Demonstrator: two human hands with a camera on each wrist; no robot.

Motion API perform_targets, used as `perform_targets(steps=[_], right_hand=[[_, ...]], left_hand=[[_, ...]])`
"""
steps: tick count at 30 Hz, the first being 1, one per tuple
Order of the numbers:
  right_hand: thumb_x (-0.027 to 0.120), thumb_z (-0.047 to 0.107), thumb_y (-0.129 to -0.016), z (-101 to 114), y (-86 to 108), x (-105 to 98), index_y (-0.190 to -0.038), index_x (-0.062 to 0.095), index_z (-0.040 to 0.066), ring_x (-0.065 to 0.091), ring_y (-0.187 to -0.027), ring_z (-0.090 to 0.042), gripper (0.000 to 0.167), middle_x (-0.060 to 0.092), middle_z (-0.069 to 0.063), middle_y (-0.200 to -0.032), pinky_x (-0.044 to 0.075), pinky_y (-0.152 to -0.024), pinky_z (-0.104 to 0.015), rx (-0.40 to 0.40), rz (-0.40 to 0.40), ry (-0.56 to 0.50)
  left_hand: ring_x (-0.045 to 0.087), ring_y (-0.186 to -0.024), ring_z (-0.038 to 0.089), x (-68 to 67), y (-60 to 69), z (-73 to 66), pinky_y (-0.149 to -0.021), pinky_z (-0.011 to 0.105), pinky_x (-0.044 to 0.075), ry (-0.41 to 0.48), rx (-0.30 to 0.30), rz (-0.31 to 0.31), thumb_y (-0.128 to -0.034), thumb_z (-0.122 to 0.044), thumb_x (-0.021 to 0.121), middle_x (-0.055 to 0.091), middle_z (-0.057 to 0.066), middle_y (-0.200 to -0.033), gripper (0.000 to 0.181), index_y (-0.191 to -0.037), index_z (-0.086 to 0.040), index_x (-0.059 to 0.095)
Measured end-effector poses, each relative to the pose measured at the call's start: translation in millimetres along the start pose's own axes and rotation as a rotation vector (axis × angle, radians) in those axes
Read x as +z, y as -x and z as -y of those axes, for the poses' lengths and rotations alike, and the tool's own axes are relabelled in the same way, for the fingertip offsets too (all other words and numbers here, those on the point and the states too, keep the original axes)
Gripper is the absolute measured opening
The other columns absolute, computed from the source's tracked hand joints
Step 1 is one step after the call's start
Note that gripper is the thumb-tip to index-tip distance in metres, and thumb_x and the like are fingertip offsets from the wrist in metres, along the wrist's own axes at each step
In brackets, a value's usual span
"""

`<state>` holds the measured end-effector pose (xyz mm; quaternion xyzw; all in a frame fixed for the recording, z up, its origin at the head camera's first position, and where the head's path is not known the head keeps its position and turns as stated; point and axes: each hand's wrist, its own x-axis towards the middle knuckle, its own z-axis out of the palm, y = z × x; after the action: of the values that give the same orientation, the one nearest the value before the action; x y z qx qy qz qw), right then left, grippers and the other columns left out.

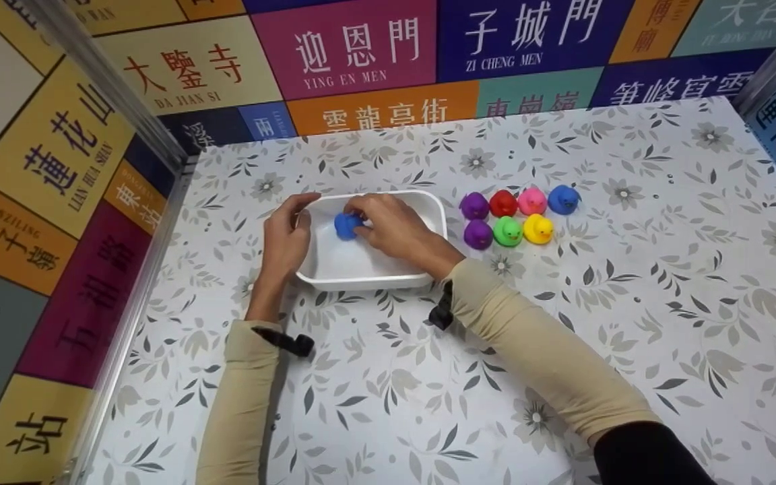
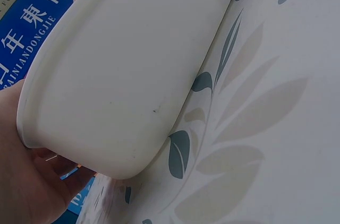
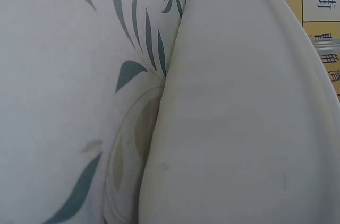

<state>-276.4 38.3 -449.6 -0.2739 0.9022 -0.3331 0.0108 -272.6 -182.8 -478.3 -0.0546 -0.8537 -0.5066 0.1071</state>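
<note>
A white plastic tub stands on the table, its outer wall filling much of the left wrist view. My left hand grips the tub's left end; in the left wrist view that hand wraps the rim at the corner. Over the tub, my right hand pinches a blue rubber duck between thumb and fingers, low inside near the left end. Whether the duck touches the bottom cannot be told. In the right wrist view the tub's side hides the duck and most of the right hand.
Right of the tub, rubber ducks sit in two rows: purple, red, pink and blue behind; purple, green and yellow in front. Lettered panels border the leaf-patterned table.
</note>
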Motion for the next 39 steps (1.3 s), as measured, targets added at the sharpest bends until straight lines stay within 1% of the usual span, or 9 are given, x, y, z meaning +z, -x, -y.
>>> perform_targets(steps=[3, 7, 13, 18, 21, 24, 30, 36, 39], right_hand=[[0.077, 0.007, -0.098, -4, 3.0, -7, -0.133, 0.075, 0.004, 0.074, -0.118, -0.027, 0.035, 0.078, -0.013, -0.129, 0.056, -0.109, -0.039, -0.016, -0.004, -0.039], [0.078, 0.01, -0.099, -9, 13.0, -20, -0.132, 0.076, 0.005, 0.075, -0.112, -0.027, 0.034, 0.079, -0.014, -0.126, 0.058, -0.104, -0.041, -0.02, -0.025, -0.106], [0.079, 0.016, -0.1, -16, 33.7, -39, -0.132, 0.077, 0.008, 0.076, -0.113, -0.024, 0.034, 0.079, -0.011, -0.127, 0.063, -0.098, -0.042, 0.005, -0.043, -0.197], [0.081, 0.023, -0.099, -23, 48.8, -52, -0.13, 0.078, 0.011, 0.075, -0.109, -0.02, 0.034, 0.078, -0.007, -0.124, 0.064, -0.095, -0.04, 0.021, -0.081, -0.247], [0.081, 0.029, -0.099, -27, 57.6, -60, -0.129, 0.078, 0.013, 0.074, -0.108, -0.017, 0.034, 0.077, -0.004, -0.122, 0.064, -0.094, -0.039, 0.034, -0.112, -0.255], [0.081, 0.031, -0.099, -31, 67.7, -70, -0.128, 0.078, 0.012, 0.075, -0.107, -0.018, 0.035, 0.078, -0.004, -0.121, 0.064, -0.093, -0.037, 0.04, -0.154, -0.251], [0.083, 0.035, -0.097, -41, 89.8, -90, -0.123, 0.081, 0.012, 0.076, -0.099, -0.018, 0.035, 0.082, -0.004, -0.113, 0.063, -0.085, -0.029, 0.074, -0.232, -0.241], [0.084, 0.035, -0.096, -54, 112.4, -106, -0.117, 0.082, 0.013, 0.074, -0.09, -0.013, 0.03, 0.083, -0.005, -0.106, 0.059, -0.08, -0.019, 0.1, -0.288, -0.25], [0.084, 0.033, -0.096, -60, 122.9, -112, -0.117, 0.082, 0.013, 0.074, -0.087, -0.013, 0.029, 0.083, -0.005, -0.105, 0.058, -0.078, -0.018, 0.098, -0.297, -0.242]], left_hand=[[0.07, -0.125, 0.02, 0.8, -0.3, 0.3, -0.11, 0.037, 0.053, -0.006, -0.004, -0.001, -0.107, -0.004, 0.051, 0.076, 0.009, -0.135, 0.037, -0.135, -0.011, 0.074], [0.069, -0.128, 0.022, 2.5, -0.1, 0.9, -0.111, 0.038, 0.053, -0.005, -0.014, 0.007, -0.1073, -0.003, 0.05, 0.075, 0.009, -0.137, 0.037, -0.135, -0.011, 0.073], [0.069, -0.129, 0.025, 3.3, 0.1, 2.1, -0.112, 0.039, 0.053, 0.006, -0.021, 0.02, -0.1081, -0.002, 0.049, 0.073, 0.01, -0.14, 0.038, -0.136, -0.011, 0.072], [0.069, -0.128, 0.023, 1.9, 1.8, 3.1, -0.11, 0.039, 0.054, -0.009, -0.041, 0.015, -0.109, -0.004, 0.048, 0.073, 0.007, -0.14, 0.038, -0.137, -0.014, 0.072], [0.069, -0.126, 0.022, 1.3, 2.5, 3.4, -0.109, 0.038, 0.054, -0.011, -0.042, 0.016, -0.1091, -0.004, 0.048, 0.073, 0.007, -0.139, 0.038, -0.137, -0.013, 0.072], [0.071, -0.122, 0.025, 0.7, 2.5, 3.5, -0.105, 0.039, 0.055, -0.002, -0.033, 0.013, -0.1086, -0.004, 0.048, 0.074, 0.009, -0.137, 0.038, -0.136, -0.012, 0.072], [0.072, -0.118, 0.03, -0.5, 1.9, 2.5, -0.101, 0.037, 0.054, -0.002, -0.018, 0.0, -0.1077, -0.003, 0.049, 0.076, 0.011, -0.133, 0.037, -0.134, -0.011, 0.074], [0.071, -0.12, 0.023, -0.9, 0.5, 2.8, -0.104, 0.038, 0.054, 0.004, -0.005, -0.001, -0.1079, -0.003, 0.05, 0.076, 0.009, -0.133, 0.037, -0.134, -0.011, 0.074], [0.071, -0.122, 0.02, -1.0, 0.0, 2.4, -0.107, 0.038, 0.054, 0.01, 0.0, 0.001, -0.1081, -0.003, 0.049, 0.076, 0.009, -0.134, 0.037, -0.134, -0.012, 0.074]])
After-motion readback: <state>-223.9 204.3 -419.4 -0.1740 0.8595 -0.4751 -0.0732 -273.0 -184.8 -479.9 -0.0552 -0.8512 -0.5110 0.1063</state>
